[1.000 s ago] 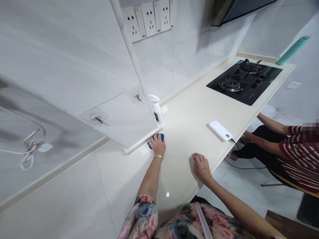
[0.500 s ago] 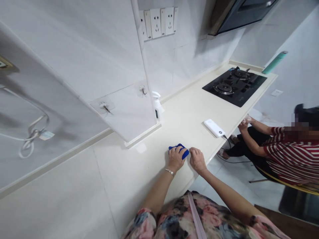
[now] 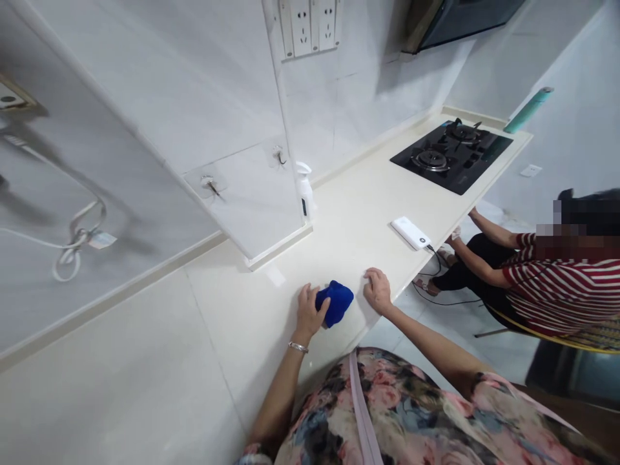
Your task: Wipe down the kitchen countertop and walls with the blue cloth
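A bunched blue cloth [image 3: 335, 303] lay on the cream surface [image 3: 232, 349], its long axis running crosswise, just right of the left hand [image 3: 308, 314], whose fingers [image 3: 317, 309] curled against it. The right hand [image 3: 376, 290], loosely open and holding nothing, rested on the other side.

Floral blouse [image 3: 411, 420], pink strap [image 3: 361, 413], silver bracelet [image 3: 298, 347]

The worktop [image 3: 232, 336] carries one crumpled blue cloth [image 3: 334, 303], one white plastic spray bottle [image 3: 305, 197], one flat white power bank [image 3: 411, 233] and one black two-burner gas hob [image 3: 450, 155]. On it rest one bare left hand [image 3: 310, 313] and one bare right hand [image 3: 378, 290].
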Tool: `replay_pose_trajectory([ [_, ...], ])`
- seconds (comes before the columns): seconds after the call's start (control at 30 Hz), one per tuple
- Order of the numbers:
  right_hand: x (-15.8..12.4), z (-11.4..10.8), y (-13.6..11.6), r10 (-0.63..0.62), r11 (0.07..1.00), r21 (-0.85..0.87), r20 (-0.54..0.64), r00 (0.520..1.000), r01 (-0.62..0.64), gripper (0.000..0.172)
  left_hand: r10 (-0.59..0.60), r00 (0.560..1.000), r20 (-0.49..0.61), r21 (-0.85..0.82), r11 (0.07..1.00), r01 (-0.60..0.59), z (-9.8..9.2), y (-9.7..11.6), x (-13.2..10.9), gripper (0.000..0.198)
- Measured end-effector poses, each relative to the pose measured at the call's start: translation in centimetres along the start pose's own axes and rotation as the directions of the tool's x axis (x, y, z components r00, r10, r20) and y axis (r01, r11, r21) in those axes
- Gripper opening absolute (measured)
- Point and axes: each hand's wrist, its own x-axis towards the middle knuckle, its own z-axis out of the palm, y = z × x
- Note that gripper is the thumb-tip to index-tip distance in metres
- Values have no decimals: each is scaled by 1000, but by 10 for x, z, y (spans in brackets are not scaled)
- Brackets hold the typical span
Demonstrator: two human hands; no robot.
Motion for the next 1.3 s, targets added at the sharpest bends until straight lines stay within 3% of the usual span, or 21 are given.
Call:
replay_pose_trajectory([
  [0.1,-12,15,-24,19,995,99,64,998,-25,29,9,999,52,41,999,-11,3,3,-6,42],
  [0.23,-32,28,-58,-26,976,219,192,981,-17,37,-56,994,95,6,998,55,0,14,-13,33],
  [0.37,-28,15,-66,66,914,344,402,913,-217,61,-174,961,216,-48,981,188,-10,21,-11,36],
  [0.43,-20,4,-65,80,871,391,485,871,-298,58,-192,950,248,-97,970,221,-17,23,-5,46],
  [0.5,-11,-6,-66,51,853,428,504,862,-301,47,-146,952,269,-138,972,188,-25,26,6,56],
  [0.57,-2,-15,-74,-9,843,486,443,897,-231,41,-38,972,230,-137,988,71,-35,32,18,60],
  [0.63,9,-24,-85,-108,822,564,292,950,-80,35,111,988,105,-72,992,-104,-46,40,31,58],
  [0.7,20,-30,-94,-220,796,594,103,970,118,22,258,965,-48,50,965,-256,-56,48,40,49],
  [0.77,26,-34,-97,-319,787,555,-6,948,268,11,367,922,-121,175,923,-344,-62,51,40,42],
  [0.83,25,-33,-91,-398,795,511,35,917,326,11,436,899,-45,245,877,-413,-63,46,28,38],
  [0.87,21,-32,-84,-417,807,499,104,903,315,13,462,885,57,245,853,-461,-62,39,18,34],
  [0.93,8,-29,-68,-403,839,485,252,880,246,17,484,817,312,178,815,-551,-60,19,-8,22],
  [1.0,-7,-27,-52,-334,870,467,324,885,157,20,455,769,449,107,827,-552,-59,-3,-34,22],
  [1.07,-16,-25,-40,-219,897,437,317,923,62,26,381,833,400,100,886,-453,-61,-22,-51,27],
  [1.17,-14,-17,-34,-24,925,370,299,954,-93,35,186,967,175,99,974,-205,-65,-31,-53,29],
  [1.23,-4,-6,-38,44,933,330,298,953,-146,38,47,996,71,57,997,-51,-61,-27,-38,31],
  [1.3,6,6,-45,67,941,296,306,950,-162,40,-61,998,11,7,998,61,-52,-19,-15,34],
])
